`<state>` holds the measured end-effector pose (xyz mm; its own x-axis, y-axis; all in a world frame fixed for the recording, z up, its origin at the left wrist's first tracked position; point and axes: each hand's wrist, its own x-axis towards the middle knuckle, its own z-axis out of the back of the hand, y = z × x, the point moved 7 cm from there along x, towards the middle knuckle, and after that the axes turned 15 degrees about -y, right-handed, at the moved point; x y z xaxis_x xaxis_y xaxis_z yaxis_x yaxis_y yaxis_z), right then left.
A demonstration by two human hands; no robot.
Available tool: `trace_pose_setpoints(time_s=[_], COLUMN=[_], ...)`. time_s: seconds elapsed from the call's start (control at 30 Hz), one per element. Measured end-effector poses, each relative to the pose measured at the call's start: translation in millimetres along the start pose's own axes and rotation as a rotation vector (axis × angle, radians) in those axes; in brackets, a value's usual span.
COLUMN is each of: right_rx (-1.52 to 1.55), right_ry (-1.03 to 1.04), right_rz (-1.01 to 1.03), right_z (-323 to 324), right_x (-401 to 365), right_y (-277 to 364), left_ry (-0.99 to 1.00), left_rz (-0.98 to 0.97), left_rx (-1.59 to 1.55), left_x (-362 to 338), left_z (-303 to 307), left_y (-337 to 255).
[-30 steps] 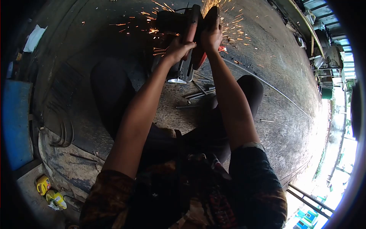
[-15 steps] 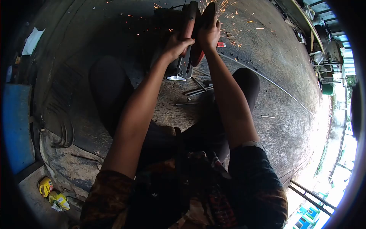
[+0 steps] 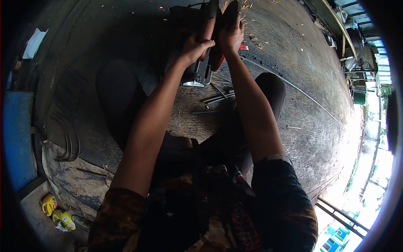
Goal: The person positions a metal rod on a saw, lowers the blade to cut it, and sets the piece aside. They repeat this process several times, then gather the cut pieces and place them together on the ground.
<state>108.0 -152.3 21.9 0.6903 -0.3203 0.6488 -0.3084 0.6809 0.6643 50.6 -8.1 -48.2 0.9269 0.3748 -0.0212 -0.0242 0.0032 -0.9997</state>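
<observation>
At the top of the view stands a cut-off saw (image 3: 207, 31) with reddish parts and a dark base. My left hand (image 3: 193, 50) grips its long reddish part, thumb laid across the top and the other fingers mostly hidden. My right hand (image 3: 231, 41) holds the dark, red-edged rounded part (image 3: 218, 59) beside it, fingers pointing away from me. Orange sparks (image 3: 247, 21) fly beyond my right hand. Below the hands, a bright metal plate (image 3: 193, 83) shows at the near end of the saw's base. The cutting point is hidden.
Several metal rods (image 3: 218, 99) lie on the worn floor (image 3: 310, 101) between my knees. One long thin rod (image 3: 294, 88) stretches to the right. A blue panel (image 3: 17, 138) and yellow containers (image 3: 49, 204) are at left; clutter lines the right wall.
The spray of sparks has thinned, with fewer at left and right. Both hands keep their hold on the saw in nearly the same place.
</observation>
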Motion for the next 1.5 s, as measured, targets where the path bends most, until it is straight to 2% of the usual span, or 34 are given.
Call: trace_pose_setpoints(time_s=[0.57, 0.63, 0.73, 0.8, 1.0, 1.13, 1.33, 1.5], right_rx=[0.028, 0.084, 0.055, 0.087, 0.068, 0.06, 0.05, 0.07], right_ry=[-0.019, -0.028, 0.005, -0.062, 0.004, -0.045, -0.041, -0.026], right_rz=[0.075, 0.068, -0.019, 0.098, 0.074, 0.067, 0.041, 0.015], right_z=[7, 6, -3, -3, -2, 1, 2, 6], right_x=[-6, -8, -12, -12, -13, -15, -15, -16], right_y=[7, 4, -11, -8, -9, -6, -9, -6], left_ry=[0.037, -0.008, 0.034, 0.005, -0.013, 0.013, -0.038, 0.008], left_rz=[0.016, -0.096, -0.024, -0.037, -0.068, -0.101, -0.091, -0.014], left_rx=[-0.029, -0.045, -0.031, -0.026, -0.047, -0.048, -0.052, 0.012], left_x=[-2, -2, -7, -6, -9, -7, -4, -4], left_z=[-3, -1, -1, 0, 1, -1, 0, 0], left_y=[-1, -10, -12, -12, -17, -18, -10, -6])
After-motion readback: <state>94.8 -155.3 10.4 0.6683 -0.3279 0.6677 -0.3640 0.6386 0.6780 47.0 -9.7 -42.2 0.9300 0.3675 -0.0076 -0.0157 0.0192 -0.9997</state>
